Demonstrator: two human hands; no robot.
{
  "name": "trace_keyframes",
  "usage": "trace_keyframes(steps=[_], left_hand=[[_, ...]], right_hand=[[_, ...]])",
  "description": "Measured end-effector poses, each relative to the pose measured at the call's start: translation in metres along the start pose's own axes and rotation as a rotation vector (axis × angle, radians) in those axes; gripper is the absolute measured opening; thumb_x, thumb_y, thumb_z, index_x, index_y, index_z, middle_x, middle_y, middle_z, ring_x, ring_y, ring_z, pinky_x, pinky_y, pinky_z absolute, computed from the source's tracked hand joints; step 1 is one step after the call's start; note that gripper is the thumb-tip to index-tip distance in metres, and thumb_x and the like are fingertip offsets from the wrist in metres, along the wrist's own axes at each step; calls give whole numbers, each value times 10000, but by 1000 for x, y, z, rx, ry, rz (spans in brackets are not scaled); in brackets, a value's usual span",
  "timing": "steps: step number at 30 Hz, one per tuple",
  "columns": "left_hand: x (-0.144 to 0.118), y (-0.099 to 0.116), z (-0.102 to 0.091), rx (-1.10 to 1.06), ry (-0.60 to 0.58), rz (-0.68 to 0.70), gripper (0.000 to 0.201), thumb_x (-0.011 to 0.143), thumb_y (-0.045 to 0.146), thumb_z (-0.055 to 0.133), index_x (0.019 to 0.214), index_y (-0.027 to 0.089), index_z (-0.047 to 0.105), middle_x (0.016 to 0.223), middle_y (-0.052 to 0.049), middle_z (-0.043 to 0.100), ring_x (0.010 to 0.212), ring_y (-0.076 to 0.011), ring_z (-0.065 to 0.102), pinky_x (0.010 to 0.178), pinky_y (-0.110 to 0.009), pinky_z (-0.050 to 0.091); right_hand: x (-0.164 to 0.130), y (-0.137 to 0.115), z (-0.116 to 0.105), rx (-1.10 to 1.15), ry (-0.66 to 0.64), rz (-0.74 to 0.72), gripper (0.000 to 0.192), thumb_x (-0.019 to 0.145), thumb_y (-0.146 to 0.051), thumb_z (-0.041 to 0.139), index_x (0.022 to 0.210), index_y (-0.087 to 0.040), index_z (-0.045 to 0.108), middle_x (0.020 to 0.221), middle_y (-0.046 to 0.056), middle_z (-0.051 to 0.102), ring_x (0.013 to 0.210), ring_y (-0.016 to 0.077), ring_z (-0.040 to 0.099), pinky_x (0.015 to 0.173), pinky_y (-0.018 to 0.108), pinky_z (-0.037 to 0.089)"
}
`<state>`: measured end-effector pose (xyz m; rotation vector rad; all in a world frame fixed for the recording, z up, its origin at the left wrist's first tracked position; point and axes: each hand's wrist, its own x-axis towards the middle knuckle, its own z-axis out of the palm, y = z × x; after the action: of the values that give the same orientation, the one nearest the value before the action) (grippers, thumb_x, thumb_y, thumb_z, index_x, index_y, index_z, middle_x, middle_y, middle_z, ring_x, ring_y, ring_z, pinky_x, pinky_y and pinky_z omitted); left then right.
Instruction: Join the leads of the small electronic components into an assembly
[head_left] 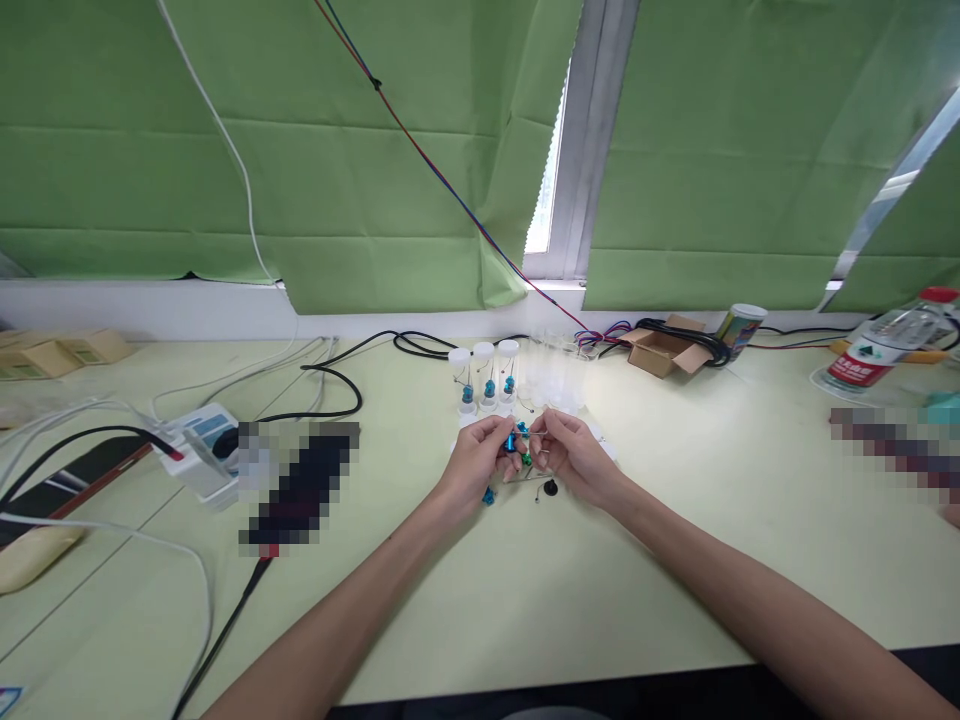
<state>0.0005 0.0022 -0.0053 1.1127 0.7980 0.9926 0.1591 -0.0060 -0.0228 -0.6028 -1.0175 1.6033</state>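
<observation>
Close in, my forearms converge over pale green worktop (pixel 525 600). Left hand (pixel 480 460) fingers pinched narrow on small blue cylinder (pixel 511 441), long axis near upright. Right hand (pixel 574 455) fingers pinch thin wire beside it, touching. Loose blue pieces just below. Beyond, capped clear tubes (pixel 484 375) stand near; open worktop either side.

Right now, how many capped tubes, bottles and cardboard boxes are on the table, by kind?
Capped tubes with blue parts inside: 3
Bottles: 1
Open cardboard boxes: 1
Total: 5
The left hand pinches a small blue part against the right hand.
</observation>
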Motion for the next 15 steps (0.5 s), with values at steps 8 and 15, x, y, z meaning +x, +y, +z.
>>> trace_keyframes(steps=[8,15], left_hand=[[1,0,-1,-59,-14,-21,290,841,414,646,780,133,611,715,-26,589,523,-66,515,427,-177,383],[0,2,0,-118,-6,-42,302,810,425,682,791,130,621,703,-8,585,500,-48,501,426,-166,380]], right_hand=[[-3,-1,1,20,-82,1,310,875,-467,654,855,-158,671,725,15,632,541,83,529,533,227,411],[-3,-2,0,16,-121,3,304,891,-465,632,981,-181,696,810,28,628,583,96,529,557,249,420]])
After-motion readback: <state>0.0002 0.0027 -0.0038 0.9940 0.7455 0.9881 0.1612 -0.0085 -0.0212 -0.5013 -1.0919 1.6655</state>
